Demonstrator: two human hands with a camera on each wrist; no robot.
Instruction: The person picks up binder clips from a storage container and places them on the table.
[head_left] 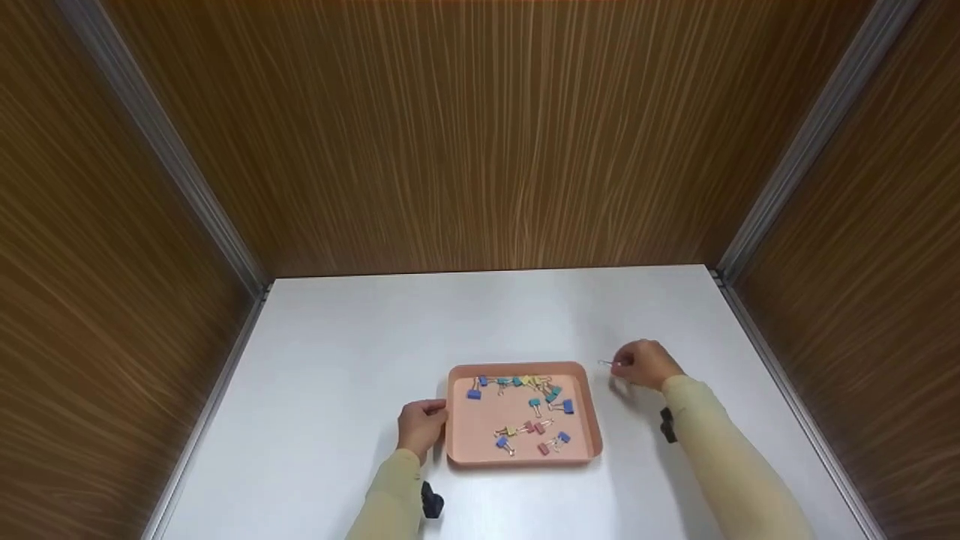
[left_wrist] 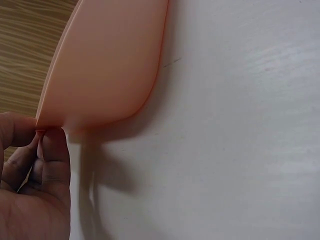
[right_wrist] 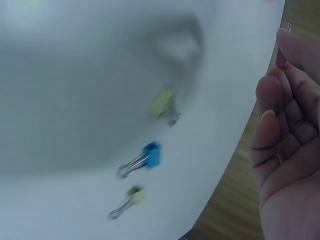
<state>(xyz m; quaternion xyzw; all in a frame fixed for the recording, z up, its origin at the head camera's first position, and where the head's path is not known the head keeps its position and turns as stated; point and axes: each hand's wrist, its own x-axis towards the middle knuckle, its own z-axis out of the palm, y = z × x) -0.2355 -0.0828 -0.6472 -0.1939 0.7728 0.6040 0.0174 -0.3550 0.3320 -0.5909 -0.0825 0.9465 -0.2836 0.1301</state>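
Observation:
My left hand (head_left: 421, 426) grips the left rim of a pink tray (head_left: 466, 435), thumb above and fingers bent beneath, as the left wrist view shows. Several small binder clips in blue, teal, yellow and pink lie scattered in the tray, among them a blue clip (head_left: 568, 406) and a teal clip (head_left: 534, 403). Right of the tray, over the white table, my right hand (head_left: 646, 363) pinches a pink binder clip (right_wrist: 281, 58) between thumb and fingertips. Most of that clip is hidden by the fingers; its wire handle points left in the head view.
In the right wrist view, a blue binder clip (right_wrist: 152, 155) and two yellowish ones, including a yellow clip (right_wrist: 163, 102), lie on a white surface. The white table (head_left: 337, 360) is bounded by a wood-grain back panel (head_left: 480, 150) and side panels with grey metal edges.

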